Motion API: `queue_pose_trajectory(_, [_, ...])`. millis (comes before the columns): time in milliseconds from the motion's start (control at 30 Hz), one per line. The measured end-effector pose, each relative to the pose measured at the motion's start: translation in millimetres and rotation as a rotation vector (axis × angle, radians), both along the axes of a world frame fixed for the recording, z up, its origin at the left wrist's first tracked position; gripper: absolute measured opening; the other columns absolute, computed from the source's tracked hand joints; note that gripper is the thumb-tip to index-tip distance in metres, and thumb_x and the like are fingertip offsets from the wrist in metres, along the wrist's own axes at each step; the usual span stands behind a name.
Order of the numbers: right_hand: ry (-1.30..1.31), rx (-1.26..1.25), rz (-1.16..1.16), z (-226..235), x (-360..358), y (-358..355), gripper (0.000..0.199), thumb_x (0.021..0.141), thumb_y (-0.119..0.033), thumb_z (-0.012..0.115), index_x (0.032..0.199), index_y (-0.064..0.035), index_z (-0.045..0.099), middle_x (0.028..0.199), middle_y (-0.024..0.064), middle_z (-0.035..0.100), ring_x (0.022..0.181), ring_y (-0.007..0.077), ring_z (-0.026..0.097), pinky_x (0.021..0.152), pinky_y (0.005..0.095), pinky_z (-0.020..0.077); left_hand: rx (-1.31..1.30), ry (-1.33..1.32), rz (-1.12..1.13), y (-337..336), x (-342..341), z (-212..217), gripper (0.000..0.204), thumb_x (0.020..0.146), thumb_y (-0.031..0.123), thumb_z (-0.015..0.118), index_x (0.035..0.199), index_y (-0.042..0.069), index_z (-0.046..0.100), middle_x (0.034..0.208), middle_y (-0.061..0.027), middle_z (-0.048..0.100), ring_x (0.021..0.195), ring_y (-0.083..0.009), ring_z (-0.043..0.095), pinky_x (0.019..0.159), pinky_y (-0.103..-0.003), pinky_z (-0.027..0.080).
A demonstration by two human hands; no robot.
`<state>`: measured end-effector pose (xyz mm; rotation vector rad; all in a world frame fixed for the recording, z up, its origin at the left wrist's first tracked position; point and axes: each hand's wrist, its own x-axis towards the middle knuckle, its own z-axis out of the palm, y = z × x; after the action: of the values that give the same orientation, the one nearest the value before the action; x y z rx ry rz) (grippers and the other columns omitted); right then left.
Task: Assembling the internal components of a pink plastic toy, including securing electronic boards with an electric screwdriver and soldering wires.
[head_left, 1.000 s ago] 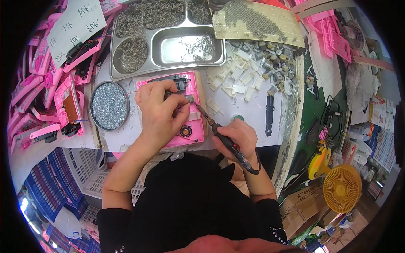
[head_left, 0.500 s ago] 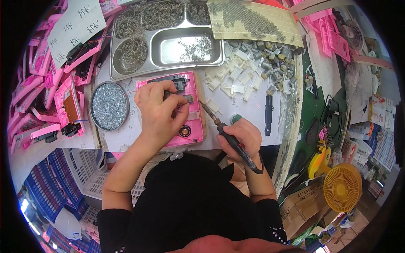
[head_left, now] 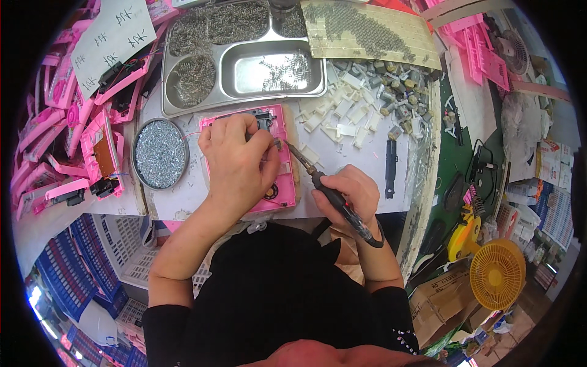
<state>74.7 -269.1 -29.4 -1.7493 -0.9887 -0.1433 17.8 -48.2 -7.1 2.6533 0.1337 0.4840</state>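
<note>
A pink plastic housing (head_left: 283,125) lies on the table before me, with a black part (head_left: 264,116) at its far end and a round dark part (head_left: 272,191) near its close end. My left hand (head_left: 237,160) rests over it, thumb and forefinger pinched together; what they hold is hidden. My right hand (head_left: 351,194) grips a soldering iron (head_left: 333,197) by its dark handle. The iron's tip points left into the housing, close to my left fingertips and a small metallic piece (head_left: 277,145).
A steel compartment tray (head_left: 244,96) with small springs stands beyond the housing. A round dish (head_left: 160,153) of screws sits left. White plastic pieces (head_left: 345,129) and small metal motors (head_left: 391,98) lie to the right, near a black strip (head_left: 391,168). Pink housings (head_left: 101,153) pile up far left.
The soldering iron's tip has shifted slightly left, closer to my left fingers. My left hand has moved a little to the right. A green round thing beside my right hand is now out of sight.
</note>
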Motion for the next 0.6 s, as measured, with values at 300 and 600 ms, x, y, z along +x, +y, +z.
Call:
queue_pose_trajectory(300, [0.006,-0.004,0.036,-1.8,2.8,3.9,0.033,0.076,-0.002,0.083,0.105,-0.0023,0.066,0.068,0.007,0.06,0.055,0.0195,0.055,0.049,0.031,0.041,0.013,0.01,0.005,-0.9,2.2,1.9,0.013,0.071,0.013,0.075,0.078,0.012,0.064,0.099,-0.0047,0.053,0.097,-0.0272,0.05,0.087,-0.045,0.031])
queue_pose_trajectory(600, [-0.006,0.0,0.035,-3.8,0.9,7.3,0.034,0.076,-0.002,0.083,0.105,-0.0027,0.066,0.068,0.0063,0.06,0.055,0.0197,0.055,0.049,0.0313,0.04,0.019,-0.011,0.013,-1.3,2.2,-0.2,0.013,0.072,0.014,0.075,0.079,0.012,0.065,0.099,-0.0044,0.054,0.098,-0.0271,0.05,0.087,-0.045,0.031])
